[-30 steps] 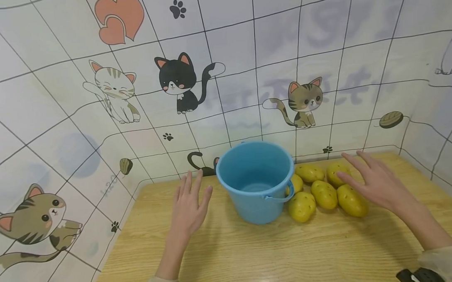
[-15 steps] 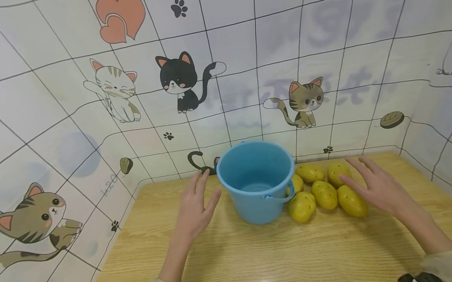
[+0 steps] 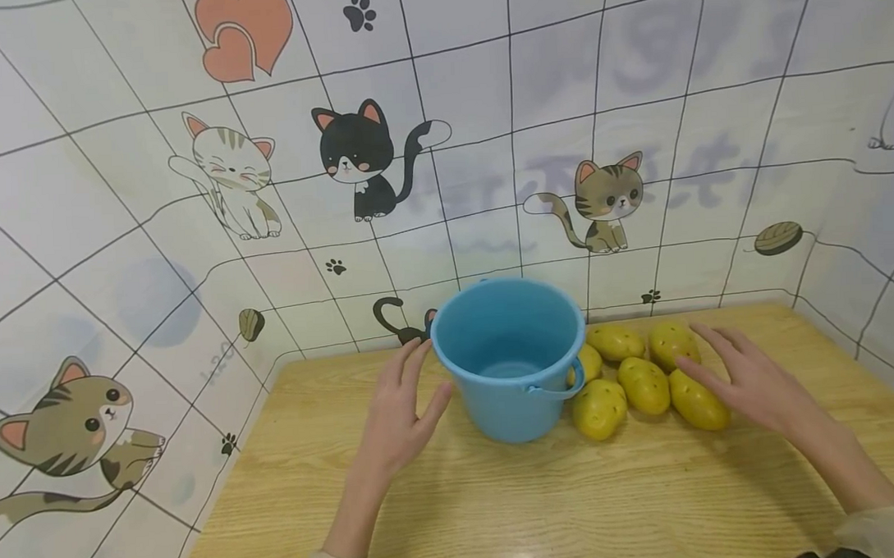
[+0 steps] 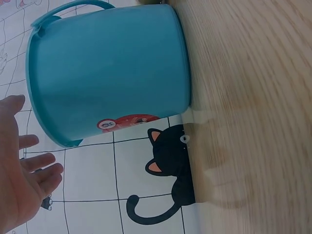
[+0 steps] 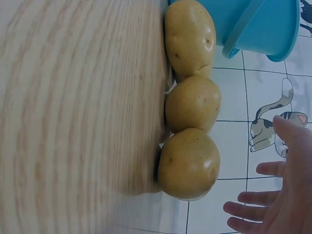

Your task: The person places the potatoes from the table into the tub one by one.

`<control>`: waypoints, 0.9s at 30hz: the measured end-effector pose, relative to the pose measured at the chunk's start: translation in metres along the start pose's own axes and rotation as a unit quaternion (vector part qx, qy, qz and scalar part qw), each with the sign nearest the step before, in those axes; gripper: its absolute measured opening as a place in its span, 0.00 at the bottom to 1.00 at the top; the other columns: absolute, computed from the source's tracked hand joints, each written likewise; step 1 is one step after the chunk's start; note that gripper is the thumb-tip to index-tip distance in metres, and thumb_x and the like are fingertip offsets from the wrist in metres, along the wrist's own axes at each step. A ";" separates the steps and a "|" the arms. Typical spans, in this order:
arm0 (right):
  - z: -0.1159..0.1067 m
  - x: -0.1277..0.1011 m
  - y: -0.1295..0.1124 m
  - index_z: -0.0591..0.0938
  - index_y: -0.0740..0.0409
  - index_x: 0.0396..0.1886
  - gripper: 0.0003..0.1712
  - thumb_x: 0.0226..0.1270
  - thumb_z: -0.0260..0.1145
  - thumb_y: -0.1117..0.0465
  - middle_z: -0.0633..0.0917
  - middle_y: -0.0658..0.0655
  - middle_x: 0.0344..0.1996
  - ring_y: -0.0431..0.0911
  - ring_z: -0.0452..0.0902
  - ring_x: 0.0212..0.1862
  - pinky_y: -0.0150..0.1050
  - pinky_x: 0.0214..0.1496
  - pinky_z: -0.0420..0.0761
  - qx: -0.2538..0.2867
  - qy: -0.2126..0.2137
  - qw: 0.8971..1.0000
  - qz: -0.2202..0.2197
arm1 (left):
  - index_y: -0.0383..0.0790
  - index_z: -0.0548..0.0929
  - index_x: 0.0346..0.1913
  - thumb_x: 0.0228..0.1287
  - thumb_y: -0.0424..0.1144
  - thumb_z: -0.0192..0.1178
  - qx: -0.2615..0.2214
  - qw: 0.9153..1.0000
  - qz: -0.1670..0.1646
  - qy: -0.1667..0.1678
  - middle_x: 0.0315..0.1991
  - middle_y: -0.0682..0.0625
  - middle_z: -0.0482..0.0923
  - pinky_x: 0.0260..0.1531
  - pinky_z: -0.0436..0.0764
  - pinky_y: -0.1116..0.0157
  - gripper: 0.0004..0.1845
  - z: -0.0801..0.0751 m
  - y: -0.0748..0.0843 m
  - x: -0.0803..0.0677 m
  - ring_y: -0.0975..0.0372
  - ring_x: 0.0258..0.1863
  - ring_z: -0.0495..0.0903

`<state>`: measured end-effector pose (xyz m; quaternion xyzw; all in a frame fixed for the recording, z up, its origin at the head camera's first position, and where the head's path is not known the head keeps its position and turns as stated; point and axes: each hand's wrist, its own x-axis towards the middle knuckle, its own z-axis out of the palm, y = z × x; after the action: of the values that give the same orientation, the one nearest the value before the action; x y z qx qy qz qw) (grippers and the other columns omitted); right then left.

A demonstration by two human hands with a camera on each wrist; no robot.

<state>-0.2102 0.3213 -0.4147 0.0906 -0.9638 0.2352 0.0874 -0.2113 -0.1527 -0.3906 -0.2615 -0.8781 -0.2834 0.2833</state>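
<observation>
A blue plastic bucket stands upright on the wooden table, its inside bare and its handle lowered to the right. My left hand hovers at the bucket's left side, fingers extended and thumb spread, holding nothing. In the left wrist view those fingers lie near the bucket's rim. Several yellow potatoes are grouped right of the bucket. My right hand is held over the right edge of this group with its fingers extended. The right wrist view has it apart from the row of potatoes, with nothing in it.
The light wooden table reaches back to a wall covered in a white grid print with cartoon cats. Another wall with the same print borders the table on the left.
My left hand has moved right toward the bucket's rim. My right hand has lowered slightly over the potatoes. Bucket and potatoes stay where they were.
</observation>
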 end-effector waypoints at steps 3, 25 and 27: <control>0.002 -0.001 0.001 0.49 0.59 0.81 0.46 0.77 0.54 0.40 0.56 0.82 0.70 0.83 0.56 0.63 0.84 0.51 0.59 -0.001 -0.006 1.000 0.000 | 0.41 0.68 0.73 0.73 0.53 0.58 -0.005 1.000 0.016 0.006 0.72 0.43 0.65 0.63 0.68 0.38 0.32 0.003 0.000 0.001 0.47 0.70 0.66; 0.022 -0.008 0.014 0.51 0.68 0.79 0.51 0.74 0.60 0.39 0.58 0.84 0.68 0.83 0.59 0.61 0.82 0.53 0.61 -0.010 -0.032 0.999 0.008 | 0.36 0.73 0.67 0.76 0.57 0.51 -0.032 0.993 0.100 0.054 0.66 0.40 0.70 0.63 0.69 0.43 0.30 0.021 0.009 0.010 0.47 0.67 0.69; 0.022 -0.008 0.015 0.51 0.68 0.79 0.51 0.73 0.60 0.39 0.58 0.85 0.67 0.84 0.59 0.61 0.82 0.53 0.61 -0.009 -0.034 0.999 0.010 | 0.36 0.74 0.66 0.77 0.58 0.51 -0.036 0.992 0.104 0.058 0.66 0.41 0.71 0.63 0.68 0.43 0.30 0.022 0.009 0.010 0.48 0.67 0.68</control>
<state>-0.2081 0.3248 -0.4425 0.0882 -0.9691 0.2241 0.0533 -0.2204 -0.1287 -0.3960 -0.3444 -0.8173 -0.2990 0.3522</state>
